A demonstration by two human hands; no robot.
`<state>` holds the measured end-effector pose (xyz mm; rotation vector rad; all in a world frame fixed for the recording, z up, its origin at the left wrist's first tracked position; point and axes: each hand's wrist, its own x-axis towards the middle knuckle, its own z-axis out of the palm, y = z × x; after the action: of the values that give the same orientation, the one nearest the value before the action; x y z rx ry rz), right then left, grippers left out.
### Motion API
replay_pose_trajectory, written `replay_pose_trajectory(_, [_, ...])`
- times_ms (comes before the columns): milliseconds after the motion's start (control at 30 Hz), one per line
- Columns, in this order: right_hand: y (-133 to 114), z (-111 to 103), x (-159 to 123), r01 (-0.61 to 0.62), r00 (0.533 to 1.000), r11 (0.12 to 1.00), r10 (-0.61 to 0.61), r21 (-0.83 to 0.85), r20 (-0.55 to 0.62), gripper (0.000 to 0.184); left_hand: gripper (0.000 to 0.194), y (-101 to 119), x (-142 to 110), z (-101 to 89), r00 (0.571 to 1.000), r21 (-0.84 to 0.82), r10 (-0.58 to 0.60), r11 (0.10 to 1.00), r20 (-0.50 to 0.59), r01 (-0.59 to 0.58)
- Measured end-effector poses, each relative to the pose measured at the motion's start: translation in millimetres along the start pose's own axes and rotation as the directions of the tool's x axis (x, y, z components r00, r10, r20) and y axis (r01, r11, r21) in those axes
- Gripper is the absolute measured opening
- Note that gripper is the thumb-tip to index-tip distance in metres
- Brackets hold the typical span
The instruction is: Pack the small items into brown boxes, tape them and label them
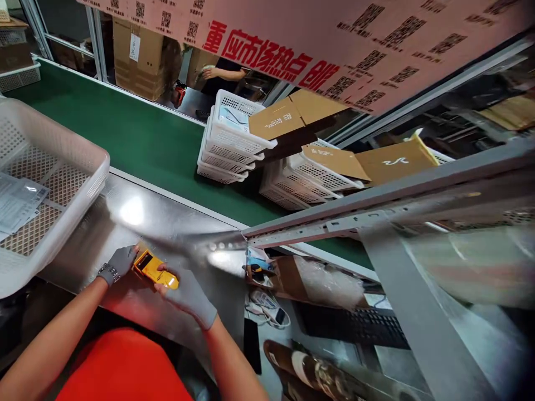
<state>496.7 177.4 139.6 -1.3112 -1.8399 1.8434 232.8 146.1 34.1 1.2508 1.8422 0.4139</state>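
Observation:
A small yellow box with a dark panel at one end and a small white patch at the other is held low over the metal bench, tilted. My right hand, in a grey glove with bare fingertips, closes round its near end, thumb on top. My left hand, gloved the same way with a metal watch at the wrist, pinches the far left end. Its fingertips are partly hidden, and I cannot make out the print on the box.
A white mesh basket with clear packets stands left. Beyond the metal bench runs a green belt with stacked white baskets and cardboard boxes. A metal rail crosses right, above a keyboard. A co-worker's hand shows behind.

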Motion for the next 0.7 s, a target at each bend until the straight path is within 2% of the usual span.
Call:
replay_pose_trajectory(133, [-2.8,-11.0,-12.0,-0.005,1.0,0.992,0.005,-0.125,0.0,0.053,0.057,4.1,-5.0,0.1,1.0,-0.024,0.011,1.0,-0.007,-0.011])
replay_pose_trajectory(267, [-6.4,-44.8,-62.6,-0.076,0.997,0.949,0.072,-0.307,-0.024,0.052,0.053,8.8,-6.8,3.3,1.0,-0.011,-0.014,1.0,-0.003,0.014])
replay_pose_trajectory(333, [-5.1,-63.1,-89.7,-0.147,0.989,0.896,0.145,-0.419,-0.036,0.051,0.052,11.0,-6.4,6.3,1.0,-0.006,-0.024,1.0,0.004,0.024])
replay_pose_trajectory(400, [0.1,-72.9,-102.8,-0.196,0.979,0.845,0.2,-0.497,-0.047,0.047,0.051,13.4,-5.8,9.4,1.0,-0.005,-0.027,1.0,0.007,0.027])
replay_pose_trajectory(467, [8.6,-70.6,-95.8,-0.213,0.974,0.841,0.221,-0.497,-0.043,0.045,0.051,15.5,-5.5,11.8,0.999,-0.008,-0.032,0.999,0.004,0.032])
replay_pose_trajectory(600, [24.0,-47.5,-42.7,-0.197,0.974,0.902,0.226,-0.385,0.031,0.048,0.05,15.0,-4.0,15.3,0.999,-0.091,-0.034,0.995,-0.004,0.033])
replay_pose_trajectory(700, [26.8,-43.2,-11.0,-0.176,0.976,0.904,0.211,-0.391,0.048,0.047,0.047,9.3,0.5,20.6,0.999,-0.221,-0.042,0.975,-0.032,0.034])
